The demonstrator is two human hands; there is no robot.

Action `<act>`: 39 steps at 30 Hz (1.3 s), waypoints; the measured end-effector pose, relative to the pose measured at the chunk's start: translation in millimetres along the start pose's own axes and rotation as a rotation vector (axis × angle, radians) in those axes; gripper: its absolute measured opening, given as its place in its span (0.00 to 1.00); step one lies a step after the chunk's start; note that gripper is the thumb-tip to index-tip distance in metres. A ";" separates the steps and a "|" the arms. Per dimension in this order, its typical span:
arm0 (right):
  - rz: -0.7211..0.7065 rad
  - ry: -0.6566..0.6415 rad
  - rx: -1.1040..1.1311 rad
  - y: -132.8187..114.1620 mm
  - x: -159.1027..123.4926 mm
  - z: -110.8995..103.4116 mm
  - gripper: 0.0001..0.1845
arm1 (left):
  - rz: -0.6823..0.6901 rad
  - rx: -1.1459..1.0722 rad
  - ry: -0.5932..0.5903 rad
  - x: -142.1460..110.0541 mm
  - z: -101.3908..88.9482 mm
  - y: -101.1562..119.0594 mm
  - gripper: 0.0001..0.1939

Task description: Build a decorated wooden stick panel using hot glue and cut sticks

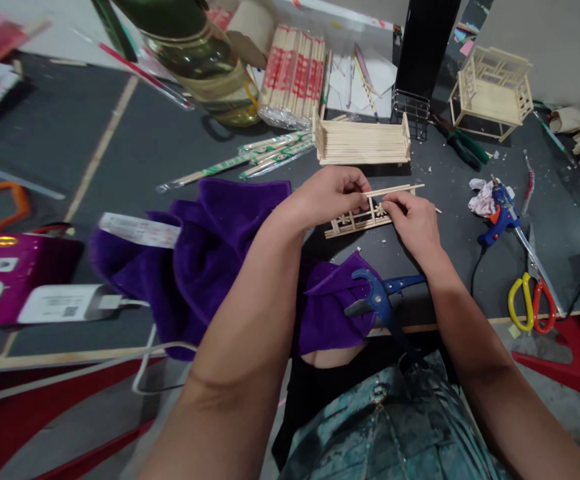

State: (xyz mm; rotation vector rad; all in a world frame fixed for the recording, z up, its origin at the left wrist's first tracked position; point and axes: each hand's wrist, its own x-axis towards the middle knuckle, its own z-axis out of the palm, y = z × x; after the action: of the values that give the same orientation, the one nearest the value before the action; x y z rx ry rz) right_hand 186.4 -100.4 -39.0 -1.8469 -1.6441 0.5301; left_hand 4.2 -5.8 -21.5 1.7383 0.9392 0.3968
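A small frame of thin wooden sticks (360,223) with crosspieces and star-like pieces lies on the dark table. My left hand (334,193) reaches over its left half, fingers bent and closed around the upper stick. At its right part, my right hand (417,220) pinches the frame between thumb and fingers. Just behind the frame stands a miniature bench (363,143) built of similar sticks. Under my left forearm a purple cloth (220,233) is bunched up, and blue-handled cutters (383,300) rest on its right end.
To the right lie a blue glue gun (501,217), scissors (531,293) and green-handled pliers (465,143), with a miniature stick chair (495,93) behind. Packed chopsticks (293,77) and a large bottle (210,67) stand at the back. A purple power box (55,267) with a white charger sits left.
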 end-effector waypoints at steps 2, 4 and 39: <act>0.001 -0.002 0.000 -0.6 -0.3 -0.5 0.09 | -0.001 -0.003 -0.003 0.0 0.2 0.1 0.07; 0.001 -0.001 0.003 -1.1 -0.5 -0.6 0.09 | -0.003 -0.007 -0.003 -0.2 0.4 0.5 0.07; -0.020 -0.015 0.019 -2.5 -1.4 -3.4 0.11 | -0.009 -0.021 -0.009 -0.7 -0.3 0.9 0.07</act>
State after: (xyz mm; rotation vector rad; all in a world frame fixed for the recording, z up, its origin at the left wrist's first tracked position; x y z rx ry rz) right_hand 186.6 -102.2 -35.0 -1.8146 -1.6601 0.5506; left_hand 3.9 -6.2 -20.4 1.7147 0.9328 0.3917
